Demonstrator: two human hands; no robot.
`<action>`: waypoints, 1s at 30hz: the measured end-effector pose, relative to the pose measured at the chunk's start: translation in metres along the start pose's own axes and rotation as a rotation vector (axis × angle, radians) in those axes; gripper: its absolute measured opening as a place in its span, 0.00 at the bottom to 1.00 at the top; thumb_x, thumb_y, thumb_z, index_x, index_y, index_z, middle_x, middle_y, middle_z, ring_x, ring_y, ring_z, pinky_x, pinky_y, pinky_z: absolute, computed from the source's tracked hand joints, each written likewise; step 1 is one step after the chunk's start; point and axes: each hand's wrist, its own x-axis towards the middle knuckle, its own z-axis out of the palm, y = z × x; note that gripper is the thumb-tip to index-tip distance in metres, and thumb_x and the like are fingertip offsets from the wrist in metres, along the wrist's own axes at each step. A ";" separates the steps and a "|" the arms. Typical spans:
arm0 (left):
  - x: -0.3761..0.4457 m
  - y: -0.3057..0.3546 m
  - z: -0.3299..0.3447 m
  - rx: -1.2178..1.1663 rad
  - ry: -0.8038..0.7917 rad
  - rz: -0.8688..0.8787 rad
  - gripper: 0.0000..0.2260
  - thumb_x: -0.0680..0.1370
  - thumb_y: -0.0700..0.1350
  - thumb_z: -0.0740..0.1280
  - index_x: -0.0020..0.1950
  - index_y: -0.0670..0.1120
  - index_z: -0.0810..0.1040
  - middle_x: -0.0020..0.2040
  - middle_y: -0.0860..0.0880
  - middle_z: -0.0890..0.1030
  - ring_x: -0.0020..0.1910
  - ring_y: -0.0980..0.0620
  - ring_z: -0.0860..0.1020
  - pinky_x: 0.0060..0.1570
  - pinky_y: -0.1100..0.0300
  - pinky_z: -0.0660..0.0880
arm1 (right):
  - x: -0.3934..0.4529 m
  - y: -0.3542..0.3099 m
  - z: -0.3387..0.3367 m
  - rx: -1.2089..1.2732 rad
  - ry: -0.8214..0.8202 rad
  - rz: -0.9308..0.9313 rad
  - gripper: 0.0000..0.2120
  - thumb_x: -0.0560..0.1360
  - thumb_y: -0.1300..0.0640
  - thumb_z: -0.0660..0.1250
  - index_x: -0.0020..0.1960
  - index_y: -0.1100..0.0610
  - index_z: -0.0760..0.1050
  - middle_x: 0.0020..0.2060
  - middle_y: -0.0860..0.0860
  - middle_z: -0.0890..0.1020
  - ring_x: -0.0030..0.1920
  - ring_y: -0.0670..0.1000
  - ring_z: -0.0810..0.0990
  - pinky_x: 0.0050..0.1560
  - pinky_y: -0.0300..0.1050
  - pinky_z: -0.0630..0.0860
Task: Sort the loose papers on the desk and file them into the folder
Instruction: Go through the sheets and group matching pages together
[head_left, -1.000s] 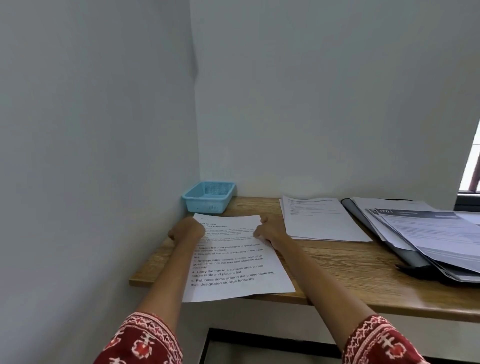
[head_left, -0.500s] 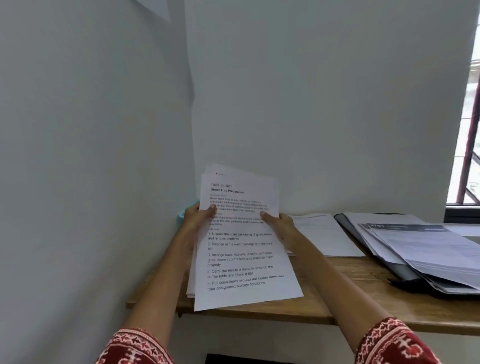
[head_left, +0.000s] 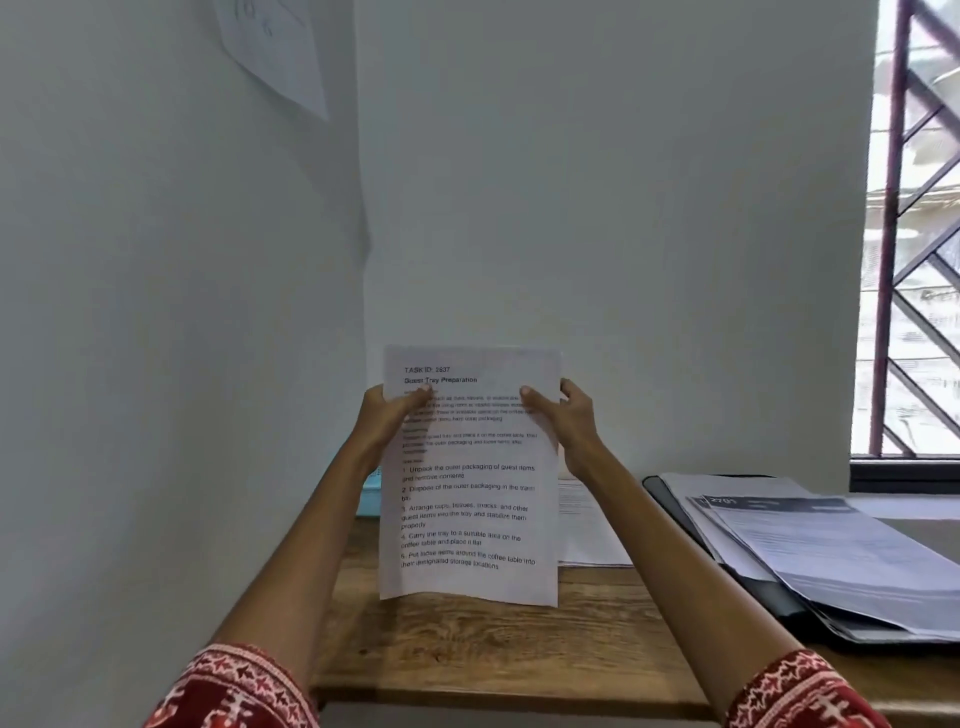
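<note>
I hold a small stack of printed papers (head_left: 467, 499) upright above the wooden desk (head_left: 493, 649), its lower edge just over the desk top. My left hand (head_left: 387, 415) grips the stack's upper left edge, thumb across the front. My right hand (head_left: 563, 415) grips the upper right edge the same way. An open black folder (head_left: 691, 525) lies on the desk at the right, with several printed sheets (head_left: 831, 561) spread on it. Another pile of white sheets (head_left: 587, 535) lies flat behind the held stack.
A light blue basket (head_left: 370, 493) stands in the desk's back left corner, mostly hidden by my left arm and the papers. White walls close in on the left and behind. A barred window (head_left: 914, 234) is at the right. A sheet (head_left: 275, 47) hangs on the left wall.
The papers lay flat on the desk a second ago. Both hands have lifted them and stood them upright, squaring the sheets together.
</note>
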 end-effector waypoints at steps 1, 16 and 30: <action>0.000 -0.002 -0.001 -0.008 0.002 0.004 0.07 0.75 0.44 0.69 0.52 0.44 0.78 0.43 0.50 0.80 0.41 0.53 0.79 0.36 0.62 0.72 | -0.001 0.001 -0.003 0.005 0.003 0.014 0.13 0.71 0.62 0.73 0.53 0.58 0.74 0.46 0.58 0.82 0.40 0.52 0.82 0.38 0.42 0.81; -0.010 -0.010 0.005 -0.034 -0.003 0.037 0.05 0.77 0.45 0.66 0.52 0.46 0.77 0.41 0.51 0.80 0.39 0.55 0.79 0.31 0.65 0.76 | -0.013 0.010 0.001 -0.027 -0.025 -0.042 0.10 0.72 0.66 0.70 0.53 0.61 0.76 0.45 0.55 0.83 0.39 0.51 0.83 0.37 0.42 0.81; -0.022 -0.054 0.010 0.080 0.001 -0.201 0.16 0.80 0.51 0.60 0.61 0.42 0.75 0.51 0.44 0.80 0.51 0.44 0.78 0.50 0.55 0.73 | -0.032 0.044 -0.001 -0.314 0.059 -0.051 0.10 0.75 0.58 0.68 0.56 0.57 0.77 0.49 0.52 0.82 0.47 0.51 0.81 0.46 0.42 0.78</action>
